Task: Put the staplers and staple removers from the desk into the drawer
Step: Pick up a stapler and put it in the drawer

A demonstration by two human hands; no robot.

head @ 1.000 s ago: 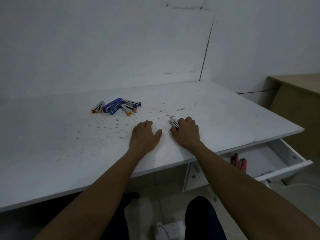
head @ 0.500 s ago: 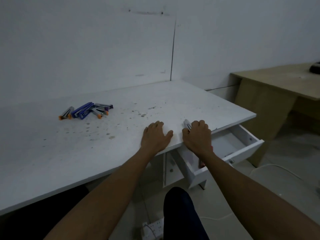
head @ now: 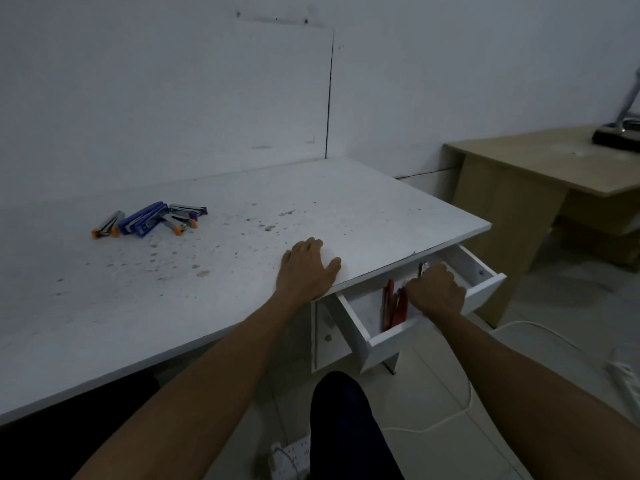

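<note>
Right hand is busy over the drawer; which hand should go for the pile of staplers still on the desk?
Left, probably. The left hand lies flat and empty on the desk, on the pile's side. The right hand is closed on a silvery item over the open drawer.

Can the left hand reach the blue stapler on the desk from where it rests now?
Probably yes. The left hand lies flat on the desk, empty, and only bare, speckled surface lies between it and the blue stapler; it would need a stretch forward and left.

Blue and orange-tipped staplers (head: 152, 221) clustered on desk (head: 346, 202), far-left of open white drawer (head: 398, 336); red tools (head: 393, 306) inside drawer.
</note>
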